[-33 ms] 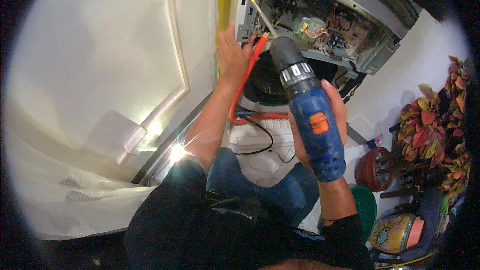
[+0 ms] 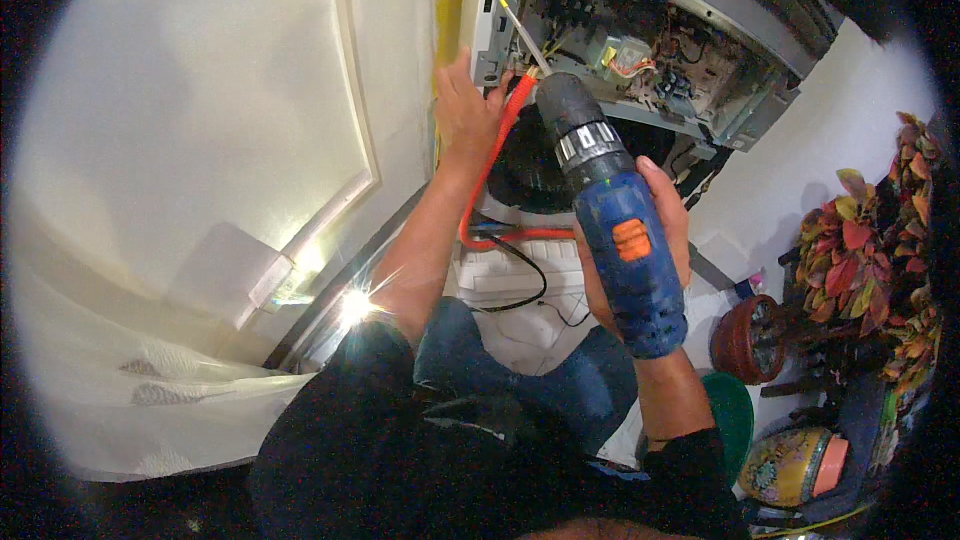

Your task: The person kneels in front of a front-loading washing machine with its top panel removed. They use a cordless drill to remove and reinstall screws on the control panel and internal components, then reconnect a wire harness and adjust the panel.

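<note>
Near white wall (image 2: 835, 105), right hand (image 2: 674, 230) curls round drill (image 2: 622, 205).

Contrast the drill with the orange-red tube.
The drill is mostly blue and black; the tube is mainly orange-red. The drill is thick and straight-bodied; the tube is thinner and bent. The right hand grips the drill; the tube runs beside the left hand. Both show orange.

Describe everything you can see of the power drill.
The power drill has a scuffed, plastic-looking blue body with an orange patch on top, a silvery notched ring and a black nose. A long, slim bit with a yellow band slants up and left toward the pale side frame; whether its tip touches is unclear. The right hand holds the drill, hiding its underside.
</note>
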The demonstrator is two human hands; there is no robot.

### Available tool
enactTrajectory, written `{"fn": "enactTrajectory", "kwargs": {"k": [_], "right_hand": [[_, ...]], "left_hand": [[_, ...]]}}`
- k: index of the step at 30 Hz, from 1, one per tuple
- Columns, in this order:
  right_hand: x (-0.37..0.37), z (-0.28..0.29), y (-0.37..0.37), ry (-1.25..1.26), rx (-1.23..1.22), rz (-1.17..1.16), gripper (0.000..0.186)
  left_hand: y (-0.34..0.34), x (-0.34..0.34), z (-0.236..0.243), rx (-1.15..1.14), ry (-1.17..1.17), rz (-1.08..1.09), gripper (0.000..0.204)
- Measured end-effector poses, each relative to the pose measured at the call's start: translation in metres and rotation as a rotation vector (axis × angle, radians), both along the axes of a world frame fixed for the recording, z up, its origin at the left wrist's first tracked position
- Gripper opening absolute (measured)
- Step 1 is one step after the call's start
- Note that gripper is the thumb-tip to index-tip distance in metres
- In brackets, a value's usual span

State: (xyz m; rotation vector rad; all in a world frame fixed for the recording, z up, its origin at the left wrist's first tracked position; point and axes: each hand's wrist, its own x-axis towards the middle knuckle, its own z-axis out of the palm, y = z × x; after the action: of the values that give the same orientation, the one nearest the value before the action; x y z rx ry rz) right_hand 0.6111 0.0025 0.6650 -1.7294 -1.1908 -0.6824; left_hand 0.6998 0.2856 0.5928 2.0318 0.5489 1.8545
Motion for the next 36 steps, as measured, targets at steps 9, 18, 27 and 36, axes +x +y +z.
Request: {"fn": "enactTrajectory", "kwargs": {"k": [9,18,27,36], "right_hand": [[0.007,-0.001,0.019,-0.036,0.049,-0.026,0.076],[-0.014,0.041,0.017,0.072,-0.053,0.107,0.064],[-0.029,0.072,0.021,0.059,-0.125,0.079,0.065],[-0.013,0.069,0.054,0.065,-0.199,0.043,0.065]], "left_hand": [[0.005,0.007,-0.002,0.028,-0.027,0.028,0.07],[0.004,0.012,-0.003,-0.176,0.081,-0.055,0.069],[0.0,0.007,-0.002,-0.096,0.031,-0.017,0.068],[-0.011,-0.032,0.031,-0.147,0.023,-0.325,0.068]]}}
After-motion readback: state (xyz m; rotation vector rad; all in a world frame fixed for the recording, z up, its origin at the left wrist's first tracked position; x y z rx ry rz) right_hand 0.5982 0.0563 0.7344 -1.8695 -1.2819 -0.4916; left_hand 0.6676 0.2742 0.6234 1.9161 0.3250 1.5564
